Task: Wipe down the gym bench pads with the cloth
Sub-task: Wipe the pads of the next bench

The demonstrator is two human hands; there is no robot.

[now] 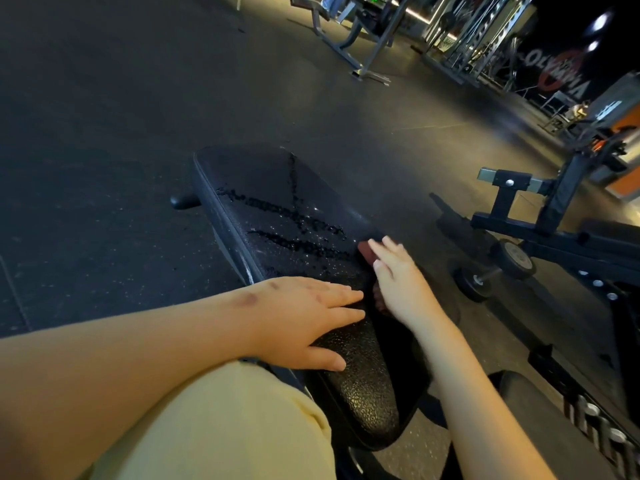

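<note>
Right hand [398, 282] presses cloth [366, 253] on wet pad [270, 188]

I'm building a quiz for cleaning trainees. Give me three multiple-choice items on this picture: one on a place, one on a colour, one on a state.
1. Where is the cloth?
A. on the floor
B. under the right hand, at the pad's edge
C. on a wheel

2. What colour is the cloth?
A. white
B. blue
C. reddish-brown

3. The long pad is:
A. dry
B. beaded with droplets
C. torn open

Key: 1 B, the cloth pokes out beneath the fingers; 2 C, its visible parts are reddish-brown; 3 B, droplets glint in streaks.
</note>
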